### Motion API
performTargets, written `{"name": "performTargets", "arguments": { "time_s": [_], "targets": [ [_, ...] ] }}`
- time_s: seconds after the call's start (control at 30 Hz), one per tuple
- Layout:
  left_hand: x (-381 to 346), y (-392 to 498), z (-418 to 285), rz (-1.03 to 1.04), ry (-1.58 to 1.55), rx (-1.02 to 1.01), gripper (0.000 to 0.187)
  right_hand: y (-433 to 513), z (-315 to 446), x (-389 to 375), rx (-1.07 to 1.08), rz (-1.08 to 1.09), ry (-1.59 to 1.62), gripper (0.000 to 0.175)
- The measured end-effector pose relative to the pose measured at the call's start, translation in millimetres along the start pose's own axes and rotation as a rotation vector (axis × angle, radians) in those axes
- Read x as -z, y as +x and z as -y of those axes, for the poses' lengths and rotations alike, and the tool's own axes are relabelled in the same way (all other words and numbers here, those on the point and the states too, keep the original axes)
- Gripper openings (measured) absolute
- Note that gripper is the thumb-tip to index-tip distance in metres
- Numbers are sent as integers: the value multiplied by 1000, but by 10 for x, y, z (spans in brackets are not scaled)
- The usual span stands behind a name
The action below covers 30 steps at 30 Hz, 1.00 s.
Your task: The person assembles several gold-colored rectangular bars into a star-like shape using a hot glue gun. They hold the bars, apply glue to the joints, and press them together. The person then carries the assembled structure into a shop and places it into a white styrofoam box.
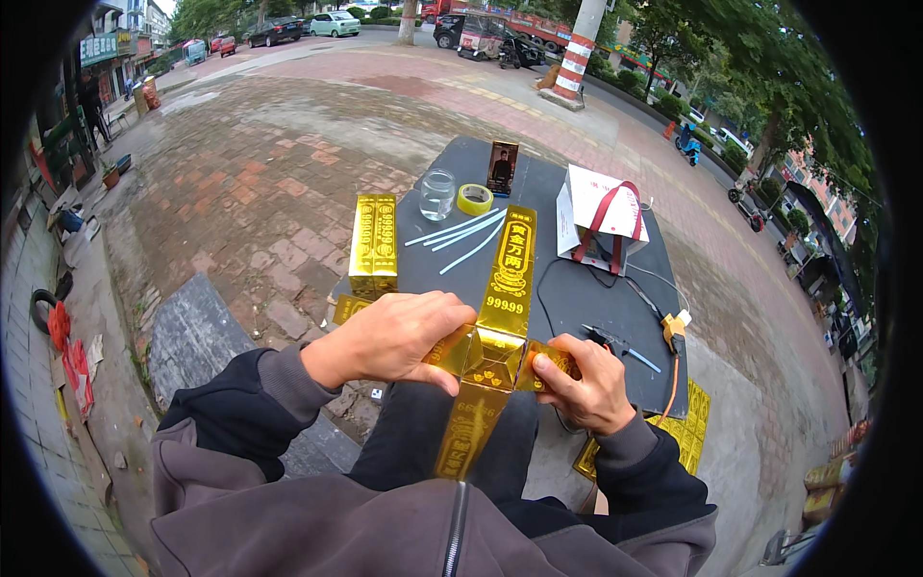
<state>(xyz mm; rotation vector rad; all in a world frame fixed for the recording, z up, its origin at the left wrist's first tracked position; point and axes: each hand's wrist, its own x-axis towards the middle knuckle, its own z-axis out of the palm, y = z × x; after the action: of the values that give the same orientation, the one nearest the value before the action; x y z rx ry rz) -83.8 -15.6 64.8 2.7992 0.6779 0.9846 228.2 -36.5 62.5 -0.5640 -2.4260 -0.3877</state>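
Observation:
A gold foil cardboard box [492, 358] with long panels spread out lies over my lap and the near edge of the dark table. My left hand [404, 342] grips its left panel, thumb near the box's middle. With thumb and fingers, my right hand [583, 379] pinches the short right flap. One long panel [510, 270] points away over the table; another [469, 433] hangs toward my body. Left of it stand folded gold boxes [373, 241]. Pale glue sticks [461, 234] lie beyond my left hand, and a glue gun [609, 339] lies beyond my right hand.
The dark table [440, 285] bears a glass jar [438, 195], a tape roll [475, 199], an upright phone [502, 168], a paper bag [602, 216] and cables with an orange power connector [674, 332]. Flat gold sheets [689, 425] lie low at right. A dark bench [202, 346] stands at left.

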Motion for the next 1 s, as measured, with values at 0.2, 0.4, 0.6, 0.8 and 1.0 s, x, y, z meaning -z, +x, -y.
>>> {"name": "performTargets", "arguments": {
  "time_s": [0.2,0.4,0.6,0.8,1.0],
  "targets": [
    [15,22,-33,-11,8,-27,70,-18,-14,-3,22,25,4,51],
    [13,0,-30,23,-5,-15,80,-3,2,23,18,36,7,53],
    [-7,-14,-16,9,3,-29,80,36,16,31,18,20,10,58],
    [-11,-28,-15,16,4,-23,80,37,20,22,19,15,0,59],
    [-22,-40,-6,14,9,-26,80,62,28,28,25,27,7,60]
  ]
}}
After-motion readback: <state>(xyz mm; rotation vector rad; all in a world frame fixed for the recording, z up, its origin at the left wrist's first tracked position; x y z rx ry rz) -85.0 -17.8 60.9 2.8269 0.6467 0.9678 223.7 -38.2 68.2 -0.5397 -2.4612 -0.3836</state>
